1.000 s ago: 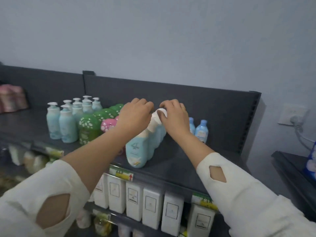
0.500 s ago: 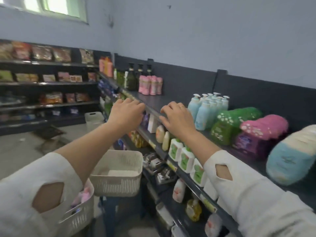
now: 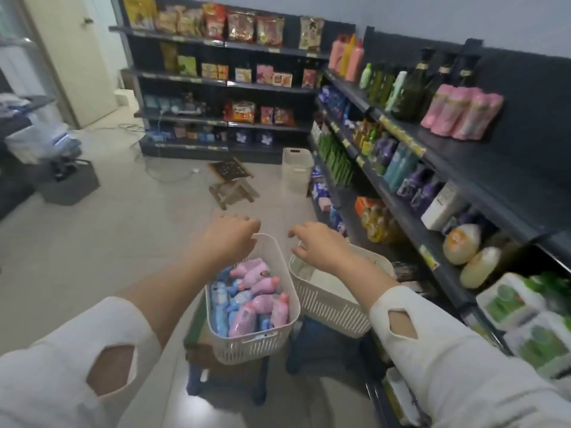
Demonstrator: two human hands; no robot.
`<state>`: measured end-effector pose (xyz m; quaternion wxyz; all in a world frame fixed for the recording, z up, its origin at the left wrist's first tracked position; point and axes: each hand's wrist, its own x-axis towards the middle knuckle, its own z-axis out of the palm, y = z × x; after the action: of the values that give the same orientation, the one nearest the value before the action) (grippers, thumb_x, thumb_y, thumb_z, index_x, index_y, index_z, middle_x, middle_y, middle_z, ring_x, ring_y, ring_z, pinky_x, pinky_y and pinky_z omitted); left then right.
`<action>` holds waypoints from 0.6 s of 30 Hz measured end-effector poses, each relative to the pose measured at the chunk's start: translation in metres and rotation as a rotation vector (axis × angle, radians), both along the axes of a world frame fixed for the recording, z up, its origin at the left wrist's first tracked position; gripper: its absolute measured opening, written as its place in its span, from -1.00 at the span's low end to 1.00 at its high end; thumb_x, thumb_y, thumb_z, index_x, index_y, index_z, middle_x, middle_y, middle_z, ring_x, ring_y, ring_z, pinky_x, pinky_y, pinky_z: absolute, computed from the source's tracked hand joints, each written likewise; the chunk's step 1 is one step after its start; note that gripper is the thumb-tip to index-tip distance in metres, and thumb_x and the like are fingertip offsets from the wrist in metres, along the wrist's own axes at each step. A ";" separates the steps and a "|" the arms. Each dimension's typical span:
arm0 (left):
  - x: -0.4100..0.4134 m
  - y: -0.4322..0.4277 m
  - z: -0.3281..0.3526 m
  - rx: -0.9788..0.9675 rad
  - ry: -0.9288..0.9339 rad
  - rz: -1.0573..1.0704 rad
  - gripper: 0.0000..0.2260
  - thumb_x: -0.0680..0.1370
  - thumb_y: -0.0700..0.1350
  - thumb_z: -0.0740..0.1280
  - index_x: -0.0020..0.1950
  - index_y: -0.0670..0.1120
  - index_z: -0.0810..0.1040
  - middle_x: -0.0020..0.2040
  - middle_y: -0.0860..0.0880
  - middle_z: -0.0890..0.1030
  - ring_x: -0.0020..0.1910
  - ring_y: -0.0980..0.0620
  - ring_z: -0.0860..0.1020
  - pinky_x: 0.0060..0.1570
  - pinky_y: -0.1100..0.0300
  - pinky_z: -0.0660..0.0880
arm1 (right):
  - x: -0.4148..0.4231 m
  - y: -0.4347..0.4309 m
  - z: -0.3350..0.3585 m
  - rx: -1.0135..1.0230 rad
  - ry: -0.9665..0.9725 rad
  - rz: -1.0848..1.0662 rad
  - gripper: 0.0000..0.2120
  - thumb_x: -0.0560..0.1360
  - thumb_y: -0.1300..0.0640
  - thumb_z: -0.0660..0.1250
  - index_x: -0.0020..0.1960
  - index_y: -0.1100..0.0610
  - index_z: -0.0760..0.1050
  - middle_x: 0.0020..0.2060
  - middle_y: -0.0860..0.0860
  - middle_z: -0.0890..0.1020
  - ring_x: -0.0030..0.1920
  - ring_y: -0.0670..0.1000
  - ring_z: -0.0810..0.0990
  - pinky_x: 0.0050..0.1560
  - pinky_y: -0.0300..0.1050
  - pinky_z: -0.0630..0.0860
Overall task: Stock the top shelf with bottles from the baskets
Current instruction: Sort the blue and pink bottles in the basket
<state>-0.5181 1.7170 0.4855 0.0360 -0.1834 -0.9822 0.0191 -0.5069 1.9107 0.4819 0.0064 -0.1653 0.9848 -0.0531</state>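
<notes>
Two bare hands reach out over two baskets, neither holding anything.

Both arms stretch forward in white sleeves [image 3: 463,366] with cut-out holes, palms down. The left hand [image 3: 228,239] hangs over the far rim of the left basket [image 3: 247,347] with its fingers loosely curled and empty; I cannot tell whether they touch the rim. Right beneath its wrist lie the bottles [image 3: 247,316], about five pink ones, with blue ones too jumbled to count. Just beside it the right hand [image 3: 318,248] hovers with slack, spread fingers over the right basket [image 3: 327,307]. A third white bin [image 3: 295,168] stands on the floor well beyond both hands. The top shelf [image 3: 482,168] runs above and to the right of the right hand.
</notes>
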 end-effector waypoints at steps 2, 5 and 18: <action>-0.016 -0.011 -0.023 -0.023 -0.059 0.044 -0.73 0.58 -0.02 0.18 0.26 -0.02 0.43 0.22 -0.06 0.52 0.24 -0.09 0.46 0.16 0.08 0.37 | -0.027 -0.010 -0.025 -0.008 -0.081 0.037 -0.65 0.55 0.05 0.22 0.33 0.04 0.41 0.22 0.11 0.52 0.22 0.16 0.49 0.16 -0.02 0.42; -0.042 -0.023 -0.056 -0.060 -0.105 0.101 -0.71 0.57 -0.02 0.19 0.28 0.01 0.42 0.25 -0.04 0.51 0.26 -0.07 0.45 0.16 0.11 0.35 | -0.067 -0.019 -0.061 -0.024 -0.163 0.060 -0.66 0.55 0.07 0.23 0.32 0.05 0.42 0.24 0.09 0.52 0.22 0.14 0.49 0.18 0.02 0.44; -0.108 -0.067 -0.199 -0.067 -0.332 0.171 -0.65 0.53 -0.06 0.20 0.32 0.03 0.40 0.21 -0.02 0.49 0.25 -0.06 0.42 0.15 0.14 0.31 | -0.171 -0.076 -0.212 -0.100 -0.517 0.181 -0.61 0.54 0.09 0.24 0.36 0.02 0.39 0.26 0.02 0.52 0.23 0.10 0.49 0.17 -0.11 0.40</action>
<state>-0.6258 1.6498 0.2862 -0.1346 -0.1008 -0.9855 0.0241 -0.6779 1.8352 0.2700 0.2539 -0.2338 0.9278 -0.1414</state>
